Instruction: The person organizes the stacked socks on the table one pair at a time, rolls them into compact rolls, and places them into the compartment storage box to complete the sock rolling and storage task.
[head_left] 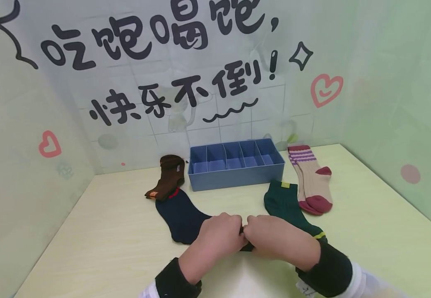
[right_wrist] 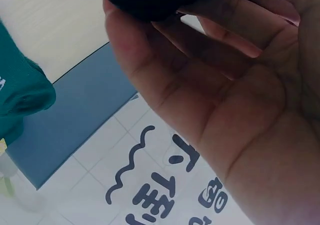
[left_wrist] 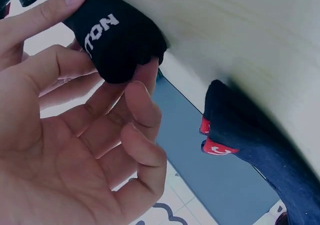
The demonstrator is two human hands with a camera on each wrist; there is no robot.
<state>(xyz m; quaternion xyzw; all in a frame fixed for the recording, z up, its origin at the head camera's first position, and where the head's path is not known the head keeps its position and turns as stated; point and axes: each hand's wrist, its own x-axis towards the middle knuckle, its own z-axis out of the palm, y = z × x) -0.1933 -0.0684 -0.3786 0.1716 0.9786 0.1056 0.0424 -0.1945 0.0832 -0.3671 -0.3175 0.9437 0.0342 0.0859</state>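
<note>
Near the front of the table, my left hand (head_left: 220, 234) and right hand (head_left: 280, 238) meet over a small black sock (left_wrist: 120, 35) with white lettering. Both hands grip it with curled fingers. In the left wrist view a fingertip sits under the sock's folded edge. The head view shows only a dark bit of it below the knuckles. In the right wrist view its dark underside lies against the right fingers. A navy sock (head_left: 179, 215) with a red label lies left of the left hand; a dark green sock (head_left: 284, 207) lies behind the right wrist, partly covered.
Behind the hands stands a blue box (head_left: 237, 177) with several compartments. Left of it lies a brown sock (head_left: 170, 174), touching the navy one. On the right are beige socks (head_left: 314, 182) with burgundy toes and purple stripes. Printed curtain-like walls (head_left: 215, 82) enclose the table (head_left: 99, 231).
</note>
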